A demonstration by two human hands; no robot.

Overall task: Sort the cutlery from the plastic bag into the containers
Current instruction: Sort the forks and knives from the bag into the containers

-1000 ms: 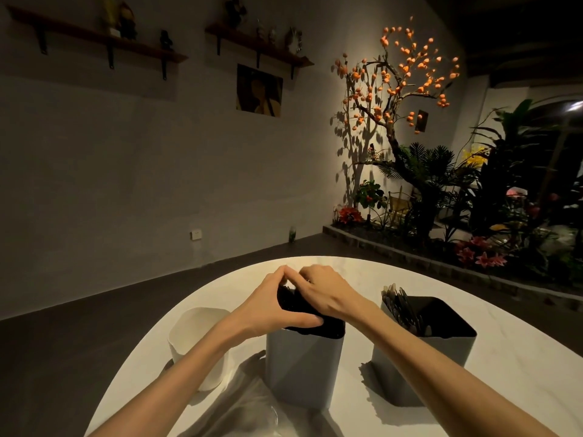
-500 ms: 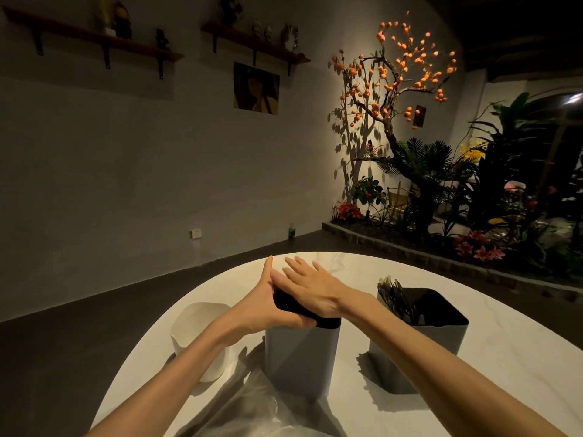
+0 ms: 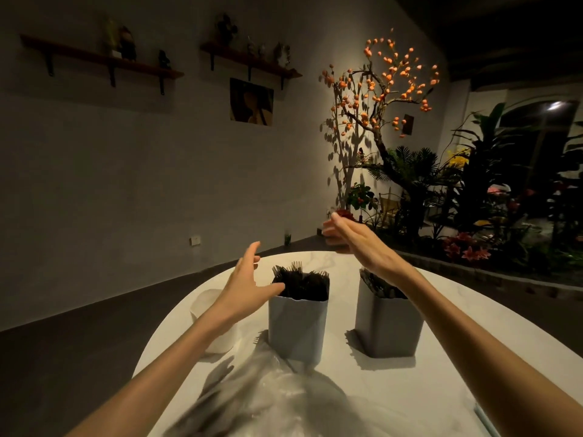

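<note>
Both hands spread wide, holding nothing — left hand beside the faceted grey container bristling with black forks, right hand above.

A dim café or restaurant-like room: a white marble desk, wall shelves with figurines, a framed picture, a lit ornamental tree with orange fruit, and a brick-edged indoor planter full of flowers.

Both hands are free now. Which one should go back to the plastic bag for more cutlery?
Probably the left hand: it hangs low beside the middle container, nearer the plastic bag. The right hand is raised farther off, above the right container.
</note>
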